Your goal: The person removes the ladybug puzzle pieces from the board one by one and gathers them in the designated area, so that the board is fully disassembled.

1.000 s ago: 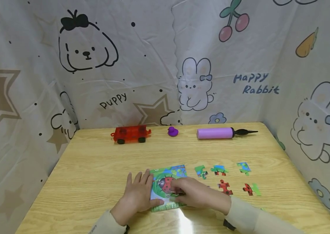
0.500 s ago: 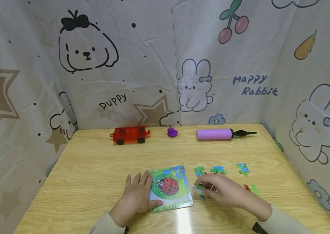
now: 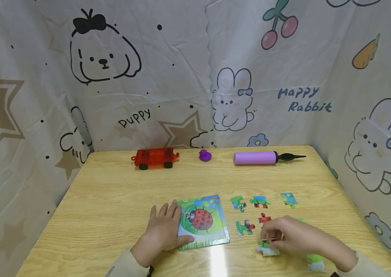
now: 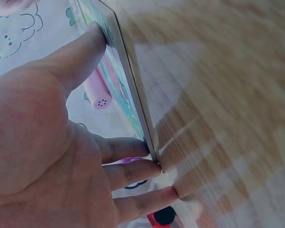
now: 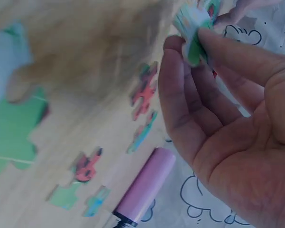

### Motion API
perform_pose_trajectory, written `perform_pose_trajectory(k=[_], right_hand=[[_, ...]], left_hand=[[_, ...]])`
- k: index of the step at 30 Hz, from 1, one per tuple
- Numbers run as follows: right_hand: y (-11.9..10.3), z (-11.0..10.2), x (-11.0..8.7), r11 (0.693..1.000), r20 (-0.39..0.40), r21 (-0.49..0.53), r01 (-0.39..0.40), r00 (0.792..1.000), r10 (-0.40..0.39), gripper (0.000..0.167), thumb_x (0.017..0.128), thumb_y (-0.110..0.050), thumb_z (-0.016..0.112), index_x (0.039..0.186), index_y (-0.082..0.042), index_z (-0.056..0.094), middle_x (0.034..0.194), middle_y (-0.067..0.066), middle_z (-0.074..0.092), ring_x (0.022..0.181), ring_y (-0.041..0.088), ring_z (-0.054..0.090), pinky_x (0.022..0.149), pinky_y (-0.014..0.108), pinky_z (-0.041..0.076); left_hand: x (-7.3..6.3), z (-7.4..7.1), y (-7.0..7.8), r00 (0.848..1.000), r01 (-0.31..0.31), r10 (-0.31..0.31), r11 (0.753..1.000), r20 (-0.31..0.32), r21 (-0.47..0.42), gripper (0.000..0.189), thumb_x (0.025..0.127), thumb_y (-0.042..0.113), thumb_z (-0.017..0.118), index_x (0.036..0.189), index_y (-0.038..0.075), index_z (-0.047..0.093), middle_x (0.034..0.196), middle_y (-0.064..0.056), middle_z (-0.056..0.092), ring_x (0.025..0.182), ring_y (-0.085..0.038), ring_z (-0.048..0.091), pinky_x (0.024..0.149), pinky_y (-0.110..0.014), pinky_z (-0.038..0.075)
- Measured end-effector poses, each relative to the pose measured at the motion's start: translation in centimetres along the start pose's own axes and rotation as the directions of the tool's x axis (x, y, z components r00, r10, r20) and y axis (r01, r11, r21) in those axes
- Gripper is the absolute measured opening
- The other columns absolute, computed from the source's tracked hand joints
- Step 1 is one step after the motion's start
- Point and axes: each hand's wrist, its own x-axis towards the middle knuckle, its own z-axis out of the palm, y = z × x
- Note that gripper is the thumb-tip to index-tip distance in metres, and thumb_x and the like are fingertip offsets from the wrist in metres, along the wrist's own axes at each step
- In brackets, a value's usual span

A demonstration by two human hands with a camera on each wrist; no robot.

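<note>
My left hand (image 3: 161, 232) rests at the left edge of a square ladybug puzzle board (image 3: 213, 235). In the left wrist view its thumb (image 4: 87, 54) lies on the board's rim and the straight fingers meet its side and the table. To the right, my right hand (image 3: 296, 236) pinches a green and whitish jigsaw piece (image 3: 268, 251) low over the table, between thumb and fingertips in the right wrist view; whether the piece touches the table I cannot tell. Around it lie a green-and-red piece (image 3: 244, 227), a red piece (image 3: 264, 217) and a green-and-white piece (image 3: 316, 263).
More jigsaw pieces lie behind: a green one (image 3: 238, 203), a blue-topped one (image 3: 259, 201) and a blue-green one (image 3: 288, 199). Along the back stand a red toy wagon (image 3: 154, 157), a purple duck (image 3: 204, 155) and a purple hand pump (image 3: 255, 158). Printed cloth hangs behind the table.
From over the board, my right hand has moved right, past the green-and-red piece, carrying the pinched jigsaw piece. The board's ladybug picture is uncovered. My left hand has stayed in place.
</note>
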Motion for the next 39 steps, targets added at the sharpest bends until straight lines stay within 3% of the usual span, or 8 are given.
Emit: perform_pose_trajectory(k=[6,13,20,24,32,39], right_hand=[[0.5,0.9,-0.7,0.997,0.028,0.005,-0.078,0.997,0.078,0.021,0.092,-0.004,0.077,0.098,-0.023,0.069,0.085,-0.015,0.066,0.072,-0.006,0.052,0.063,0.019,0.05],[0.3,1.3,-0.7,0.991,-0.023,-0.097,-0.097,0.995,0.095,0.026,0.088,-0.006,0.082,0.096,-0.027,0.067,0.085,-0.017,0.06,0.073,-0.004,0.05,0.063,0.019,0.046],[-0.4,1.8,-0.7,0.962,-0.063,-0.215,-0.166,0.986,0.156,0.029,0.085,-0.006,0.085,0.089,-0.027,0.065,0.091,-0.015,0.061,0.074,-0.002,0.044,0.062,0.02,0.039],[-0.5,2.1,-0.7,0.95,-0.085,-0.253,-0.186,0.982,0.17,0.031,0.084,-0.007,0.086,0.081,-0.027,0.062,0.084,-0.013,0.054,0.07,-0.003,0.041,0.06,0.019,0.037],[-0.6,2.4,-0.5,0.949,-0.088,-0.249,-0.195,0.98,0.178,0.033,0.084,-0.008,0.086,0.078,-0.027,0.059,0.079,-0.013,0.049,0.067,-0.003,0.039,0.057,0.019,0.035],[-0.8,2.3,0.6,0.94,-0.127,-0.308,-0.147,0.985,0.113,0.032,0.09,-0.019,0.082,0.076,-0.028,0.055,0.073,-0.015,0.043,0.063,-0.005,0.035,0.055,0.017,0.031]], left_hand=[[0.1,0.0,0.0,1.0,0.004,-0.004,1.0,0.007,0.005,0.109,0.085,0.075,0.069,0.161,0.003,0.037,0.171,-0.018,0.032,0.155,-0.046,0.034,0.125,-0.074,0.019],[0.2,0.0,0.0,1.0,0.004,-0.004,1.0,0.008,0.006,0.109,0.085,0.075,0.069,0.161,0.003,0.037,0.171,-0.018,0.032,0.156,-0.046,0.034,0.125,-0.074,0.019],[0.1,0.1,0.0,1.0,0.001,-0.001,1.0,0.004,0.002,0.109,0.085,0.075,0.069,0.161,0.003,0.037,0.171,-0.018,0.032,0.155,-0.046,0.034,0.125,-0.074,0.019],[0.1,0.1,-0.1,1.0,-0.003,0.003,1.0,0.0,0.002,0.109,0.086,0.075,0.069,0.161,0.003,0.037,0.171,-0.019,0.032,0.155,-0.046,0.034,0.125,-0.074,0.02],[0.1,0.2,-0.4,1.0,-0.021,0.021,1.0,-0.013,0.016,0.109,0.085,0.076,0.068,0.16,0.003,0.038,0.171,-0.018,0.033,0.155,-0.046,0.036,0.124,-0.074,0.02],[0.2,0.1,-0.9,0.998,-0.055,0.055,0.998,-0.024,0.018,0.11,0.084,0.079,0.068,0.16,0.005,0.04,0.17,-0.017,0.035,0.153,-0.044,0.037,0.125,-0.074,0.02]])
